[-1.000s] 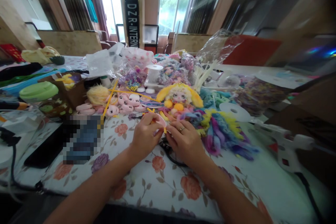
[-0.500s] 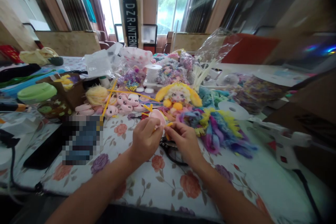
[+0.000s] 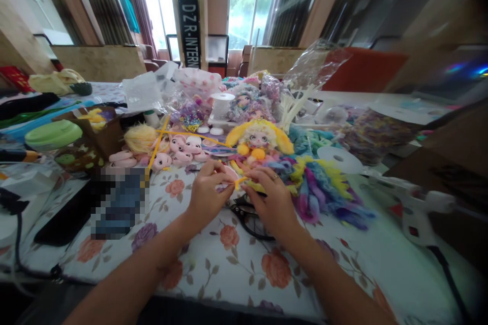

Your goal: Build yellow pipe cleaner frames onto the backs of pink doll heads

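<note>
Your left hand point(image 3: 211, 190) pinched the rounded pale pink shell point(image 3: 231, 174) above the table while your right hand point(image 3: 271, 195) seemed, through partly hiding fingers, clamped on the thin yellow strip point(image 3: 238, 182) beside it, probably a bending step calling for steady fingertips.

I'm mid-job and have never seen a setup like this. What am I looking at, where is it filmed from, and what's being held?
There's no machine: these are a person's bare hands, seen by a camera worn on their head, looking forward and down. The left hand holds a small pink piece; the right hand pinches a thin yellow strip beside it. On the flowered tablecloth beyond them sit a yellow-eared doll and, to its left, pink doll faces. Colourful wool and a glue gun lie to the right.
</note>
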A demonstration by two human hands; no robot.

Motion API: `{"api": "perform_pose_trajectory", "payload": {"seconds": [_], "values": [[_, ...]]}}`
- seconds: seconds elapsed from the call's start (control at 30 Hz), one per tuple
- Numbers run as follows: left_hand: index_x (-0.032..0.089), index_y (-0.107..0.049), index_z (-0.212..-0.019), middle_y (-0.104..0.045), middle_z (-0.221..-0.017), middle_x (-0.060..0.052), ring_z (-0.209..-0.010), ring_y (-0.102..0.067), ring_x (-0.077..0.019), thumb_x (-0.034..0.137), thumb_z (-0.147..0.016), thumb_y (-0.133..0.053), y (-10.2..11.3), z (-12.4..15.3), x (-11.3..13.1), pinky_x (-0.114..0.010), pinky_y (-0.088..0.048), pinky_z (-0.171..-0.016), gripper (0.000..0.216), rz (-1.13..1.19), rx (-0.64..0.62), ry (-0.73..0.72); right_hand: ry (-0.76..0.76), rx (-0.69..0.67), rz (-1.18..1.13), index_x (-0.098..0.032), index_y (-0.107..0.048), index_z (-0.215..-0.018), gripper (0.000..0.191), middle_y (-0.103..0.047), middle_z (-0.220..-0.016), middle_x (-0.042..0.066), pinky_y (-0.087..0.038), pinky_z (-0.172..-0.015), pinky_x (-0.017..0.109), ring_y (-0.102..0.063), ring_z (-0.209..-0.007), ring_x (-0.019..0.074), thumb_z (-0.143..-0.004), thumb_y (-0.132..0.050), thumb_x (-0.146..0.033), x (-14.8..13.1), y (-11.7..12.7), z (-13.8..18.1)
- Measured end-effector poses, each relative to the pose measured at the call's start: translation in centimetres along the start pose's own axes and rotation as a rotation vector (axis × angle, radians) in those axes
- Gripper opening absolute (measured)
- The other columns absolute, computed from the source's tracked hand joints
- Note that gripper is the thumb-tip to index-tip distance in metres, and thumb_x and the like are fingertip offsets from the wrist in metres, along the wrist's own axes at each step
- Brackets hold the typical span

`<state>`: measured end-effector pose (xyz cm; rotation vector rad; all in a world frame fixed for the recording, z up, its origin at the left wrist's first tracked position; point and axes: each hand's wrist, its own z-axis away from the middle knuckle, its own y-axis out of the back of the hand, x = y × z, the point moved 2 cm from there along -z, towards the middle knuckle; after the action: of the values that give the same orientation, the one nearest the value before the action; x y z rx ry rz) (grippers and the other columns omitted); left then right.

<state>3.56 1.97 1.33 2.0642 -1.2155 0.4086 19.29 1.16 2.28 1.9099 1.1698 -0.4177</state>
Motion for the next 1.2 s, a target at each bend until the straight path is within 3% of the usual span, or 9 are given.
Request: {"api": "perform_pose_trajectory", "payload": {"seconds": [0.07,0.17,0.33,0.47,0.57,0.67,0.8,0.97,1.2], "values": [[0.019,-0.068,-0.073,-0.054,-0.085,-0.004,-0.083,-0.055,-0.0157,0.017,-0.073,-0.067,0.0,-0.1,-0.2,-0.028,-0.047,-0.073,0.002,0.077,-0.058,0.062,0.212,-0.03,0.13,-0.02,-0.062,-0.087,0.01,-0.063,-0.092,0.01,-0.045,-0.084,0.04,-0.055,-0.095,0.0233,-0.085,-0.053,-0.018,-0.1,0.0,-0.1],[0.019,-0.07,-0.073,-0.055,-0.083,-0.004,-0.078,-0.054,-0.0147,0.024,-0.071,-0.07,-0.2,-0.2,-0.5,-0.025,-0.046,-0.065,0.005,0.159,-0.174,0.14,0.278,-0.146,0.192,-0.02,-0.059,-0.082,0.016,-0.063,-0.085,0.008,-0.044,-0.079,0.037,-0.055,-0.089,0.0215,-0.088,-0.046,-0.013,-0.1,-0.1,-0.2],[0.018,-0.071,-0.07,-0.054,-0.084,-0.004,-0.074,-0.053,-0.0133,0.029,-0.068,-0.073,-0.3,-0.2,-0.8,-0.024,-0.044,-0.061,0.011,0.211,-0.347,0.256,0.035,-0.307,0.127,-0.018,-0.055,-0.072,0.012,-0.059,-0.072,0.004,-0.042,-0.063,0.029,-0.054,-0.071,0.0179,-0.082,-0.051,-0.012,0.2,-0.2,0.0],[0.018,-0.071,-0.068,-0.054,-0.086,-0.003,-0.077,-0.054,-0.0136,0.028,-0.064,-0.074,-0.2,-0.3,-0.7,-0.024,-0.044,-0.063,0.011,0.234,-0.373,0.357,-0.163,-0.296,-0.03,-0.017,-0.056,-0.068,0.013,-0.056,-0.063,0.0,-0.037,-0.056,0.025,-0.05,-0.06,0.0142,-0.08,-0.052,-0.017,0.3,-0.2,0.1],[0.02,-0.068,-0.093,-0.055,-0.089,-0.002,-0.078,-0.054,-0.0135,0.025,-0.06,-0.077,0.2,-0.6,-0.8,-0.025,-0.045,-0.067,0.034,0.358,-0.309,0.469,-0.267,-0.243,-0.155,-0.017,-0.057,-0.068,0.016,-0.052,-0.061,-0.001,-0.035,-0.053,0.024,-0.045,-0.057,0.0122,-0.081,-0.054,-0.026,0.3,-0.1,-0.1],[0.024,-0.048,-0.125,-0.055,-0.089,-0.001,-0.074,-0.056,-0.0123,0.021,-0.056,-0.079,0.2,-0.6,-1.0,-0.025,-0.047,-0.066,0.076,0.68,-0.313,0.574,-0.331,-0.216,-0.294,-0.017,-0.055,-0.068,0.02,-0.049,-0.062,-0.002,-0.033,-0.052,0.023,-0.042,-0.057,0.011,-0.079,-0.058,-0.034,0.3,0.1,-0.3],[0.024,-0.037,-0.131,-0.055,-0.08,0.002,-0.068,-0.055,-0.0102,0.017,-0.056,-0.08,0.1,-0.5,-0.9,-0.022,-0.046,-0.061,0.086,0.936,-0.37,0.649,-0.441,-0.225,-0.518,-0.017,-0.056,-0.071,0.023,-0.053,-0.066,-0.002,-0.037,-0.056,0.023,-0.046,-0.059,0.011,-0.077,-0.061,-0.039,0.6,0.2,-0.3],[0.022,-0.044,-0.126,-0.057,-0.078,0.002,-0.067,-0.056,-0.0108,0.02,-0.056,-0.08,0.1,-0.6,-0.7,-0.022,-0.046,-0.06,0.078,0.904,-0.346,0.666,-0.468,-0.332,-0.571,-0.017,-0.064,-0.083,0.027,-0.06,-0.072,0.0,-0.041,-0.059,0.024,-0.052,-0.063,0.0131,-0.074,-0.065,-0.042,1.2,0.2,-0.1],[0.023,-0.054,-0.12,-0.061,-0.081,0.0,-0.074,-0.057,-0.0152,0.024,-0.056,-0.08,0.4,-0.6,-0.8,-0.027,-0.047,-0.067,0.069,0.448,-0.301,0.491,-0.266,-0.292,-0.213,-0.016,-0.069,-0.077,0.02,-0.062,-0.07,0.001,-0.039,-0.058,0.026,-0.053,-0.063,0.015,-0.079,-0.061,-0.035,1.5,0.4,-0.4]]}}
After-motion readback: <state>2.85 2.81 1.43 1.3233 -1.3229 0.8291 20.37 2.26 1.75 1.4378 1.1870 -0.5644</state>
